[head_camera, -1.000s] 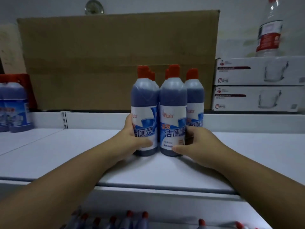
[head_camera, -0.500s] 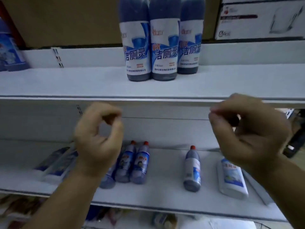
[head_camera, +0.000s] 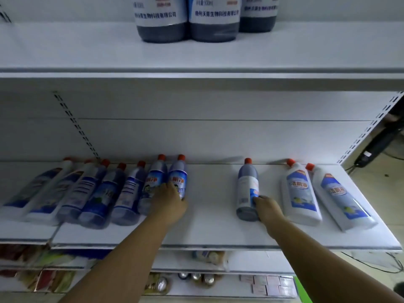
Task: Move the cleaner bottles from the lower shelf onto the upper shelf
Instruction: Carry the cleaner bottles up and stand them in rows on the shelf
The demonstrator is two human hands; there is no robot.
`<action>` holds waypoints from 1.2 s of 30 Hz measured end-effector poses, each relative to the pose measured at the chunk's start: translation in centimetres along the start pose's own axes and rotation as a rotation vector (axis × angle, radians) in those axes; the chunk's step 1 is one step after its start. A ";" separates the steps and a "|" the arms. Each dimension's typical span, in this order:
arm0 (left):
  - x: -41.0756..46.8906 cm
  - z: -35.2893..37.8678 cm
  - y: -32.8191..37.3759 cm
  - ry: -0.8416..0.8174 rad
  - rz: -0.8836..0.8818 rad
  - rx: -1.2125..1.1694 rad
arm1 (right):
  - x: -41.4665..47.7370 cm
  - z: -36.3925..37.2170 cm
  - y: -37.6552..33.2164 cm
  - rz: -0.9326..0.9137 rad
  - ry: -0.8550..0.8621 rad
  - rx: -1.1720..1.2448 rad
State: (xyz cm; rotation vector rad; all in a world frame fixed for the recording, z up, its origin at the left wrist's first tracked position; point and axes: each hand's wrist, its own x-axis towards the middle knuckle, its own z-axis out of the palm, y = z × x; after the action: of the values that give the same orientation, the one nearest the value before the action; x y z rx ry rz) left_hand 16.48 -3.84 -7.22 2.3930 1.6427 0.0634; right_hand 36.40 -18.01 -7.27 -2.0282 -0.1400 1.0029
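Change since the earlier view: both hands, then held up empty in front of the shelf edge, are now down on the lower shelf [head_camera: 209,226], each at a bottle. The view has dipped too, so only the bases of the upper bottles show.

Upper shelf [head_camera: 87,51]: three bottles [head_camera: 212,29], upright, dark liquid, white labels, packed close together near the middle.

Lower shelf, left part: row of bottles [head_camera: 105,193], red caps, blue and white labels, standing side by side and touching; the far-left ones are blurred.

End bottle [head_camera: 178,173]: last on the right of that row, touching its neighbour.

Left hand [head_camera: 169,202]: laid over the lower body of the end bottle and partly over the neighbour. Fingers are curled round the end bottle's base, with fingertips showing on its right side.

Lone bottle [head_camera: 247,184]: dark liquid, red cap, upright, standing apart between the row and the white pair.

Right hand [head_camera: 270,209]: at the lone bottle's lower right side, fingers held together and curled onto the label. The thumb is hidden.

Two white bottles [head_camera: 300,193]: red caps, blue labels, just to the right of the right hand, side by side.

Shelves beneath: assorted small goods [head_camera: 203,278], too blurred to name.
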 end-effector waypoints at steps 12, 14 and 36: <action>2.3 2.4 2.8 -0.403 -0.242 -0.568 | 1.0 4.4 -0.9 0.022 -0.101 -0.080; 2.2 2.4 3.2 -0.415 -0.237 -0.569 | 1.0 3.9 -0.6 0.004 -0.094 -0.020; -22.5 -7.5 4.7 -0.436 0.007 -1.420 | -19.8 -8.4 7.3 -0.427 -0.384 0.360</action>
State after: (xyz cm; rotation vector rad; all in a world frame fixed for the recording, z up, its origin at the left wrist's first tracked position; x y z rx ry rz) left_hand 11.26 -25.00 3.27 1.1728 0.8234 0.4781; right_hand 27.11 -36.50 2.00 -1.3878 -0.5331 1.0407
